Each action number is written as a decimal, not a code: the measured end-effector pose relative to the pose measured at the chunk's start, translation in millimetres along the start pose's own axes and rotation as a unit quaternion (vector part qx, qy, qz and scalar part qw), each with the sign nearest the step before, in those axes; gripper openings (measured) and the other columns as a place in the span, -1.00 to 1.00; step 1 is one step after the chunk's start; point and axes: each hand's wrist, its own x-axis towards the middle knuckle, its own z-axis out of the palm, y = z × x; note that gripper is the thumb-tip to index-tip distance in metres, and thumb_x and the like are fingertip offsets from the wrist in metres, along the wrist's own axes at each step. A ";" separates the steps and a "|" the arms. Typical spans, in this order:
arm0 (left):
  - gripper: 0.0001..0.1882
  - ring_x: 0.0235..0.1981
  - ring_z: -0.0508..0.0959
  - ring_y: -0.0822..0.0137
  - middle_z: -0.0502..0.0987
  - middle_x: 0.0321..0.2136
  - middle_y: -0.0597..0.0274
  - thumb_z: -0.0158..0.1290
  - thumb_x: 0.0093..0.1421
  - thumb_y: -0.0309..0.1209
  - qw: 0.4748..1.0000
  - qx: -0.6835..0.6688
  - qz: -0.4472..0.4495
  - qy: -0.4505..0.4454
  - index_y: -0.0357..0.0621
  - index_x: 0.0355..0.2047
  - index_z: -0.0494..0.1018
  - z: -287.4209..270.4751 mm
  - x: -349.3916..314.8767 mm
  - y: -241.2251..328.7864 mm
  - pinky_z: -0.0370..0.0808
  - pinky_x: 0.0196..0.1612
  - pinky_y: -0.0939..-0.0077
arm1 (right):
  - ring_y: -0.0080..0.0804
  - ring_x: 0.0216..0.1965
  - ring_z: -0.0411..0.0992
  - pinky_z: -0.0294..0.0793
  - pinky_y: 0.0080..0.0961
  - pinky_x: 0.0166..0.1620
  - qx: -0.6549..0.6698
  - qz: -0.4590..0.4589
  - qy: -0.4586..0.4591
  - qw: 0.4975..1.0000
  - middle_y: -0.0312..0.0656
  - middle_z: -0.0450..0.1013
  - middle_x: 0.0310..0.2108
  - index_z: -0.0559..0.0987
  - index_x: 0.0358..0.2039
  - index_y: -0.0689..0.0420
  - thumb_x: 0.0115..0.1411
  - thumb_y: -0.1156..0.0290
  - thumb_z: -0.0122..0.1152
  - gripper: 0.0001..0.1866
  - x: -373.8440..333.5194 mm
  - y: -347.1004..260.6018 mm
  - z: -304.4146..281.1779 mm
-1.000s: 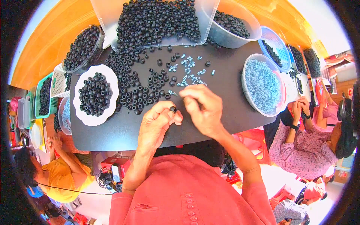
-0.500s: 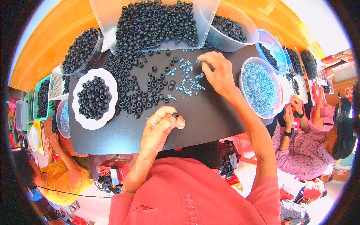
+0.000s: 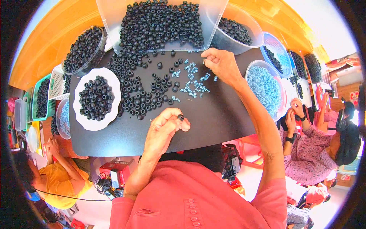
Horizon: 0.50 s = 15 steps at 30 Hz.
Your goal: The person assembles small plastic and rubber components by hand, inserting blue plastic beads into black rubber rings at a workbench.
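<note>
My left hand (image 3: 164, 128) is closed above the near part of the dark table, pinching a round black bead-like piece (image 3: 180, 117) with a hole. Farther off and to the right, my right hand (image 3: 223, 66) hovers with thumb and fingers pressed together; what may be between them is too small to make out. Beside it lie several small bluish coil springs (image 3: 192, 84). Left of those spread many loose black bead-like pieces (image 3: 143, 99). A white scalloped plate (image 3: 81, 116) on the left carries a heap of the same pieces.
A clear bin (image 3: 103, 17) of black pieces stands at the back. Round tubs flank it left (image 3: 102, 45) and right (image 3: 253, 28). A tub of springs (image 3: 265, 89) sits at the right edge. People work nearby, one in yellow (image 3: 63, 183) and one in patterned pink (image 3: 305, 152).
My right hand has shifted slightly away from me, its fingers drawn closer together. The left hand keeps its pinch on the black piece, nearly still. The view has moved a little.
</note>
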 end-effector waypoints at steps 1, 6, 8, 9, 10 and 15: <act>-0.83 -0.25 0.53 0.24 0.56 -0.46 0.12 -0.04 0.25 -0.47 1.000 0.002 -0.002 -0.001 -0.24 -0.18 0.41 0.0 0.5 -0.1 0.42 -0.06 0.33 | -0.62 -0.52 0.38 0.42 -0.62 -0.37 0.017 -0.003 0.012 1.000 -0.30 0.47 -0.55 0.61 -0.28 0.20 0.06 0.47 0.19 -0.81 0.3 3.5 -0.1; -0.82 -0.27 0.54 0.28 0.56 -0.41 0.09 -0.07 0.24 -0.51 1.000 -0.015 0.010 -0.013 -0.26 -0.16 0.40 -1.6 0.5 -3.6 0.44 -0.09 0.38 | -0.59 -0.50 0.40 0.43 -0.58 -0.37 0.005 0.021 -0.003 1.000 -0.27 0.50 -0.53 0.61 -0.28 0.20 0.07 0.47 0.18 -0.81 -2.8 9.4 -6.6; -0.80 -0.30 0.55 0.31 0.56 -0.37 0.06 -0.09 0.23 -0.57 1.000 -0.021 0.014 -0.015 -0.28 -0.14 0.39 -3.4 -0.3 -4.6 0.45 -0.13 0.42 | -0.58 -0.50 0.41 0.44 -0.56 -0.36 -0.002 0.021 -0.019 1.000 -0.25 0.51 -0.51 0.61 -0.27 0.20 0.08 0.47 0.17 -0.81 -2.6 10.6 -6.3; -0.80 -0.30 0.55 0.31 0.56 -0.37 0.06 -0.09 0.23 -0.57 1.000 -0.021 0.014 -0.014 -0.28 -0.13 0.39 -4.2 -0.6 -5.3 0.45 -0.13 0.42 | -0.52 -0.50 0.43 0.45 -0.52 -0.36 -0.011 -0.024 -0.019 0.999 -0.21 0.51 -0.52 0.60 -0.27 0.19 0.07 0.47 0.17 -0.80 -2.2 12.7 -5.1; -0.79 -0.30 0.55 0.31 0.56 -0.37 0.06 -0.10 0.22 -0.57 1.000 -0.021 0.013 -0.013 -0.28 -0.13 0.39 -4.5 -0.8 -5.8 0.45 -0.13 0.42 | -0.47 -0.50 0.44 0.46 -0.49 -0.35 -0.021 -0.069 -0.020 0.997 -0.18 0.50 -0.54 0.60 -0.26 0.19 0.06 0.47 0.17 -0.79 -1.4 14.0 -3.5; -0.81 -0.31 0.54 0.32 0.56 -0.37 0.05 -0.10 0.22 -0.57 1.000 -0.013 0.012 -0.014 -0.27 -0.15 0.38 -1.8 -0.1 -3.4 0.45 -0.13 0.42 | -0.19 -0.50 0.45 0.47 -0.34 -0.35 -0.112 -0.156 -0.011 0.981 -0.07 0.45 -0.55 0.56 -0.38 0.21 -0.04 0.52 0.14 -0.84 7.9 13.1 10.2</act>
